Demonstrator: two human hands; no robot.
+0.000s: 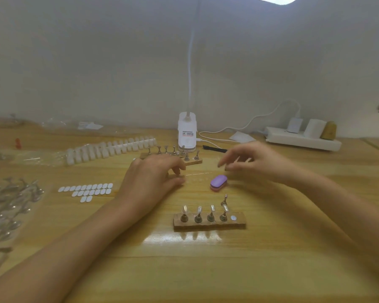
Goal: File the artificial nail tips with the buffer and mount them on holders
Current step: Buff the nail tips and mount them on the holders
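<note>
- Left hand [153,180]: fingers curled down on the table; I can't tell if it grips anything. Right hand [256,162]: blurred, fingers loose, looks empty.
- Row of nail tips [109,149], beyond the left hand: big stock left, so I judge most of the filing is still to do.
- Near block [209,224], between the forearms: four holders carry tips, the end slot doesn't.
- Far block [193,162], past the left fingertips: holders bare.
- Buffer [218,182]: idle on the table, just below the right fingers.
</note>
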